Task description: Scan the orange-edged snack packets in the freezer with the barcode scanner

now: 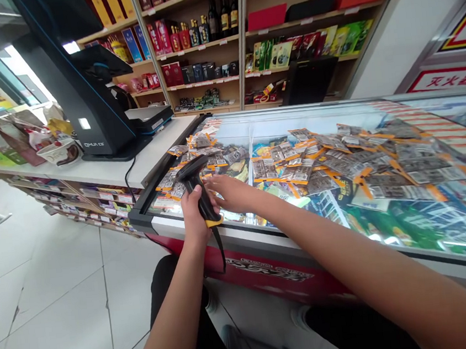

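Note:
My left hand (193,212) is wrapped round the grip of a black barcode scanner (195,181) with a yellow band, its head pointing left over the glass. My right hand (230,192) lies just right of the scanner, fingers stretched flat on the glass lid of a freezer chest (265,243). Many small grey and orange price tags (339,157) are strewn across the lid. Several of them lie at my fingertips.
A black checkout terminal (84,101) stands on the white counter (103,171) to the left, with a bowl (61,152) and bags beside it. Shelves of boxes and bottles (197,34) line the back wall. White floor tiles (51,304) spread out at lower left.

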A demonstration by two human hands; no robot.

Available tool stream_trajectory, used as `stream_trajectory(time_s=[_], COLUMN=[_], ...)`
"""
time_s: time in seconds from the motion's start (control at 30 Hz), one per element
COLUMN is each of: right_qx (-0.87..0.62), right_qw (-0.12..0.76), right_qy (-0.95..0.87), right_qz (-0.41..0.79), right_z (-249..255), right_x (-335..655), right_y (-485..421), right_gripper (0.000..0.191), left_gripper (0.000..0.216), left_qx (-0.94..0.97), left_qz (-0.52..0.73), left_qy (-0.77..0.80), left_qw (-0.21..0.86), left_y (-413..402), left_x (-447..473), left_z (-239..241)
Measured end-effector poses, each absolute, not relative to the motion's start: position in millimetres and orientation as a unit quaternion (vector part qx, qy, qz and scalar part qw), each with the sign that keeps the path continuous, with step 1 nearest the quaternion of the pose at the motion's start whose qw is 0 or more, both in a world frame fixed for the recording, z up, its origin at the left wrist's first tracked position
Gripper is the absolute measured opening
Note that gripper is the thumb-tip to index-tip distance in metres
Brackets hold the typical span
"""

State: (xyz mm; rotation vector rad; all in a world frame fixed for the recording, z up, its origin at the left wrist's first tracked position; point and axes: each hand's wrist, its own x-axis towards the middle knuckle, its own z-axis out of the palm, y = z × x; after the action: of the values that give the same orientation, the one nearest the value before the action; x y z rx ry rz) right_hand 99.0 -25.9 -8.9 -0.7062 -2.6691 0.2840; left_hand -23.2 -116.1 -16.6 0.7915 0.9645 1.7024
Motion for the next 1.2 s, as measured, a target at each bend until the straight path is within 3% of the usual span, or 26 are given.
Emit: stream_trajectory(time_s=[0.47,1.2], right_qx=[-0.357,-0.417], right_qw=[0.104,0.085], right_qy=[-0.920,-0.899], right_qz=[0.123,0.105], right_z=[17.2,24.3], right_x=[148.0,150.9], right_y=[-6.4,-6.6], right_gripper=[0.031,0.027], left_gripper=[0.042,0.042], left_qx=[0.392,0.384], left_qz=[0.587,0.571], left_qy=[0.447,0.450], left_qw=[0.549,0.569], left_y=[-109.4,-105.5], left_x=[-24.6,-25.8], left_z=[-13.3,-15.2])
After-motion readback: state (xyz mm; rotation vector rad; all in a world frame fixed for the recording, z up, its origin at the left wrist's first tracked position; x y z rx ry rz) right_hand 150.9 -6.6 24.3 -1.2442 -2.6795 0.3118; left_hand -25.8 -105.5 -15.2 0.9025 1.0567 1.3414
